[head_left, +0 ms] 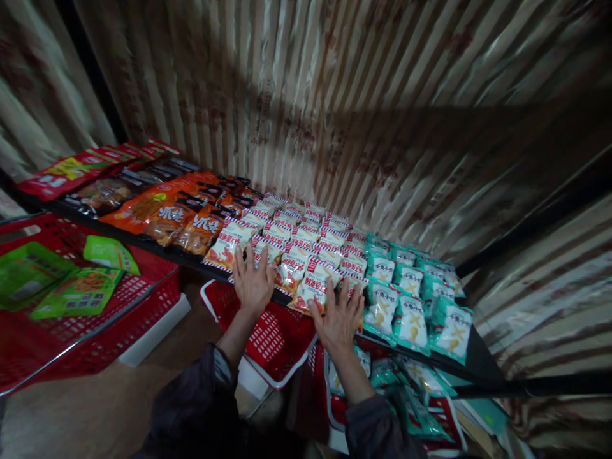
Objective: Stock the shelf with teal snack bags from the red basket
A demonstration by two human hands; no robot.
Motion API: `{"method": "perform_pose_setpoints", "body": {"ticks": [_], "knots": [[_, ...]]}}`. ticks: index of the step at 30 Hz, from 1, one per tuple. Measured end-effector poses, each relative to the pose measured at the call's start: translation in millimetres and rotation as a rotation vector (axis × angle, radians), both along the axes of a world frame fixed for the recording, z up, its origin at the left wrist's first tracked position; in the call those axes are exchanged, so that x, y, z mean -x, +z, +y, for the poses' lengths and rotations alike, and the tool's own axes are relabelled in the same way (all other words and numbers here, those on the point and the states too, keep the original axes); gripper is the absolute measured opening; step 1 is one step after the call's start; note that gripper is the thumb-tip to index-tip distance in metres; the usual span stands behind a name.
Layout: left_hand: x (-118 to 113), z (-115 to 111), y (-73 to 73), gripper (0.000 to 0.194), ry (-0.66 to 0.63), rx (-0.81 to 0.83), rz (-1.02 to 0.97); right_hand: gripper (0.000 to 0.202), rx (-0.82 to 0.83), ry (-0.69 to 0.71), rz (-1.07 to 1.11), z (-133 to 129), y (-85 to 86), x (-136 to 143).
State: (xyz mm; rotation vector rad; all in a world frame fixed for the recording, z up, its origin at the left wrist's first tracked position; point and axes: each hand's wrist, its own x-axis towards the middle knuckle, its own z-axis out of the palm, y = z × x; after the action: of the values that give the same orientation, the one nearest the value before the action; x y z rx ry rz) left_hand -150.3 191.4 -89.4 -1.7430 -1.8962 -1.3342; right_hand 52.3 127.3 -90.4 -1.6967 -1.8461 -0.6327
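Observation:
Rows of white snack bags [306,236] with red lettering and striped edges fill the middle of a dark shelf [482,357]. My left hand [253,279] lies with spread fingers on the front bags, left of centre. Against the front row further right rests my right hand [338,315], its fingers apart too, touching a front white bag [313,280]. Neither hand grips a bag. Teal-and-white snack bags [411,319] stand in rows to the right of my right hand. Orange snack bags [201,226] lie to the left of the white ones.
Red packs [71,171] and dark clear-fronted packs [108,191] occupy the shelf's left end. Below, a red basket [119,319] holds green packets [81,292]. Another red basket [272,338] sits under the front edge, and one basket at right holds teal bags [411,408]. Corrugated sheeting [335,127] hangs behind.

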Motion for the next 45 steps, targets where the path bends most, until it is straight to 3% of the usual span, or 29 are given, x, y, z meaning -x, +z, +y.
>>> {"method": "perform_pose_setpoints", "body": {"ticks": [17,22,24,26,29,32,39,45], "knots": [[-6.6,10.4,-4.2,0.048,-0.048,0.022,-0.052,0.063,0.003,-0.023,0.032,6.2,-3.2,0.2],[-6.7,5.7,-0.4,0.050,-0.036,-0.055,-0.044,0.061,0.014,-0.029,0.045,7.0,-0.6,1.5],[-14.6,-1.9,0.2,0.050,-0.073,-0.136,-0.016,0.060,0.022,-0.031,0.058,7.5,-0.3,2.5],[-30.1,-13.2,-1.6,0.049,-0.190,-0.212,0.038,0.060,0.027,-0.025,0.083,8.1,-0.6,3.0],[-61.3,-33.1,-9.1,0.050,-0.397,-0.221,0.146,0.060,0.021,0.010,0.128,7.9,-2.3,0.1],[-86.3,-47.3,-18.3,0.051,-0.515,-0.182,0.192,0.059,0.015,0.042,0.132,3.3,-5.1,-8.6],[-96.4,-46.7,-26.6,0.056,-0.480,-0.118,0.211,0.057,-0.011,-0.050,0.122,-16.2,-13.6,-27.5],[-104.9,-45.0,-28.6,0.054,-0.424,-0.119,0.249,0.060,-0.001,0.072,0.199,-11.1,-15.3,-31.7]]}}
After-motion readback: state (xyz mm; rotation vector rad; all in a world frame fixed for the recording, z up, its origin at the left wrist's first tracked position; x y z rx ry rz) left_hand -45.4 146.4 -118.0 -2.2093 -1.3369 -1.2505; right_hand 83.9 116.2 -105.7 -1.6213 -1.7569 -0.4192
